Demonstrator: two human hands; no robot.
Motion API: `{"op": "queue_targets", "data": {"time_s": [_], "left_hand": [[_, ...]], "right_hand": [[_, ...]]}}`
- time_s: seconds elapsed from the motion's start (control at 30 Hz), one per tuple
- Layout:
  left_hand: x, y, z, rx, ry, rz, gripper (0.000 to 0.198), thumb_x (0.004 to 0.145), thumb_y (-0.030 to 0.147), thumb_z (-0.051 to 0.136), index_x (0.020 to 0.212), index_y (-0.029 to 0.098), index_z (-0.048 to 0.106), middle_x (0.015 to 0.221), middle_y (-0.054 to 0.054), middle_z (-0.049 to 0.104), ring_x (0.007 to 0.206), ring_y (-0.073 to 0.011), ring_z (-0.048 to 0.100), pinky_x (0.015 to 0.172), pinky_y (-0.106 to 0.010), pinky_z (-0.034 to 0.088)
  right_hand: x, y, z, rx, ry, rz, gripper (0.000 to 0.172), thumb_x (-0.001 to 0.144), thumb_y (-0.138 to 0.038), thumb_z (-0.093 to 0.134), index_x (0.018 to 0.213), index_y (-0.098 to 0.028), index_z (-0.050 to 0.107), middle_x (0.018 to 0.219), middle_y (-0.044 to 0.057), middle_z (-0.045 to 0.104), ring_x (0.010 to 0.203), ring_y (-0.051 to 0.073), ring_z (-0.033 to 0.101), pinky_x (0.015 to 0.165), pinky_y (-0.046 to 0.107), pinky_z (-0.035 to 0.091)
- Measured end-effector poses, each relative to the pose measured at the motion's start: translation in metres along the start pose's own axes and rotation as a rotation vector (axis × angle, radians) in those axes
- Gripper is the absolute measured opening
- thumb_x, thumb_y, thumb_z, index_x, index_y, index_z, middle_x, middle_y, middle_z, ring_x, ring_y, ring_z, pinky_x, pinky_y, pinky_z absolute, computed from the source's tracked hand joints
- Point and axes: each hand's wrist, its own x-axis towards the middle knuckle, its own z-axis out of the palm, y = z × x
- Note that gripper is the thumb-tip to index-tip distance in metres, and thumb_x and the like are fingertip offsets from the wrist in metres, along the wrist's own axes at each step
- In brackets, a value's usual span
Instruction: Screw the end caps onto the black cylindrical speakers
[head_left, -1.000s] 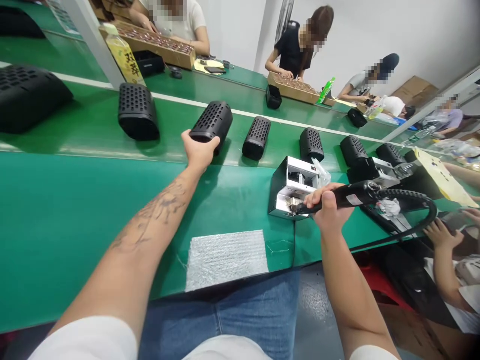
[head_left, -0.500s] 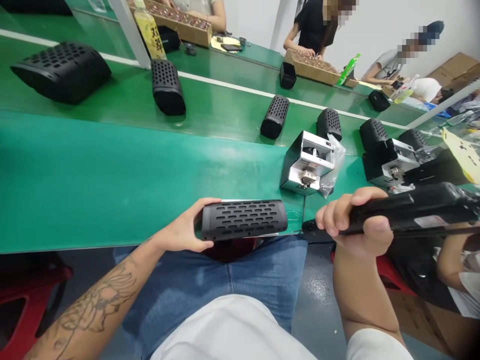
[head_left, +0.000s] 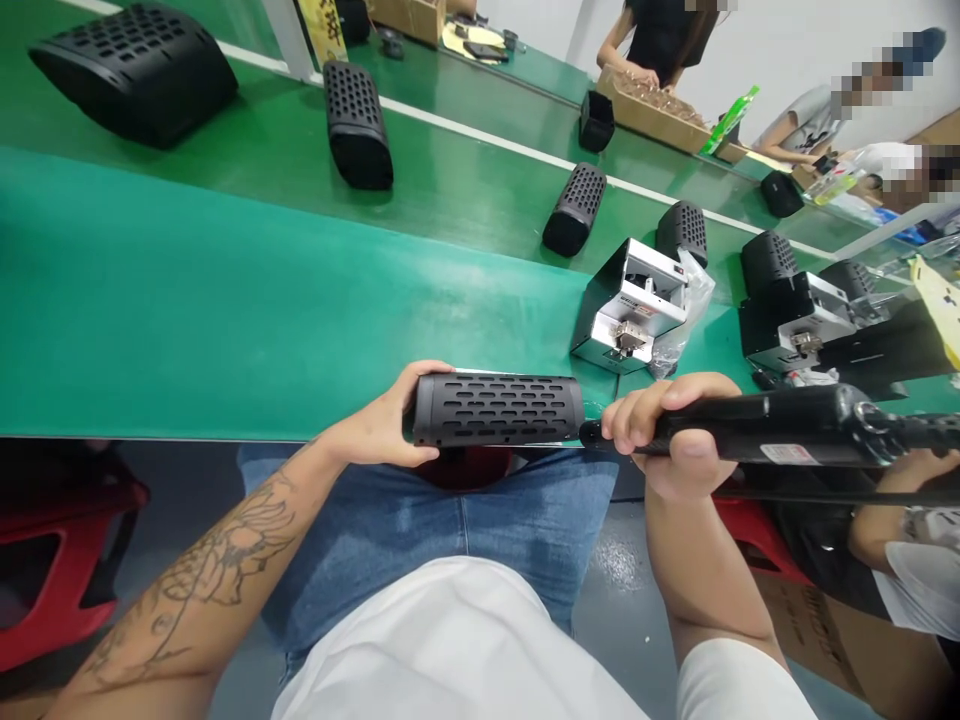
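Note:
My left hand (head_left: 394,420) grips the left end of a black slotted speaker housing (head_left: 499,410), which lies lengthwise at the bench's front edge. My right hand (head_left: 667,435) is wrapped round a black electric screwdriver (head_left: 772,425), held almost level. Its nose points left and is at the right end of the housing; whether the bit touches a screw is hidden. Behind my right hand stands a silver and black screw feeder (head_left: 630,310) with a clear plastic bag (head_left: 682,315) beside it.
Several more black housings, such as one at the far left (head_left: 135,75) and one in the middle (head_left: 575,210), stand along the green bench (head_left: 247,300). A second screw feeder (head_left: 799,325) is at the right. Co-workers sit opposite behind cardboard trays (head_left: 652,105). A red stool (head_left: 67,560) is at lower left.
My right hand has brought the screwdriver left, up to the housing's right end. The left hand keeps its grip on the housing. The camera view has shifted slightly.

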Motion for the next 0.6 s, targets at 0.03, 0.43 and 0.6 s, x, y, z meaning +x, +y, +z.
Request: {"op": "queue_targets", "data": {"time_s": [0.03, 0.43, 0.6], "left_hand": [[-0.0001, -0.0002, 0.0, 0.008, 0.005, -0.009, 0.116, 0.075, 0.038, 0.106, 0.179, 0.035, 0.055, 0.165, -0.014, 0.08, 0.148, -0.0403, 0.088, 0.127, -0.054, 0.076], [-0.0025, 0.0046, -0.0003, 0.066, 0.069, -0.039, 0.115, 0.071, 0.041, 0.107, 0.178, 0.035, 0.064, 0.166, -0.012, 0.082, 0.149, -0.0428, 0.088, 0.136, -0.057, 0.072], [-0.0011, 0.0046, 0.0026, 0.045, 0.089, -0.009, 0.114, 0.071, 0.043, 0.107, 0.176, 0.033, 0.065, 0.166, -0.012, 0.083, 0.149, -0.0424, 0.088, 0.136, -0.056, 0.072]], "right_hand": [[-0.001, 0.0008, 0.0028, 0.009, 0.007, -0.002, 0.033, 0.107, -0.054, 0.102, 0.1, -0.03, 0.08, 0.06, -0.01, 0.07, 0.038, 0.014, 0.059, 0.048, 0.029, 0.063], [-0.0079, 0.0074, 0.0031, 0.011, -0.08, 0.082, 0.038, 0.104, -0.048, 0.103, 0.094, -0.03, 0.072, 0.058, -0.011, 0.064, 0.039, 0.013, 0.054, 0.049, 0.03, 0.06], [-0.0051, 0.009, 0.0027, 0.011, -0.124, 0.099, 0.042, 0.105, -0.049, 0.104, 0.092, -0.03, 0.069, 0.057, -0.011, 0.063, 0.039, 0.012, 0.055, 0.051, 0.028, 0.061]]}}
